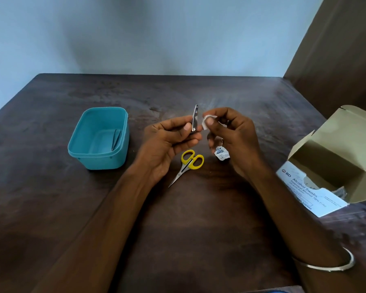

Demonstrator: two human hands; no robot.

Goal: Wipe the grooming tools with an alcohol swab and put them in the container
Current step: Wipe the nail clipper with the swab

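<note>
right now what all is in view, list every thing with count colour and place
nail clipper: 1, silver, upright in the left hand
alcohol swab: 1, white, pinched in the right hand beside the clipper
torn swab wrapper: 1, white and blue, under the right hand's lower fingers
scissors: 1, yellow handles, on the table between the forearms
container: 1, teal, table left; one flat item lies inside
alcohol swab box: 1, white and tan, open, table right
table: 1, dark brown
bangle: 1, silver, right forearm
left hand: 1
right hand: 1
</note>
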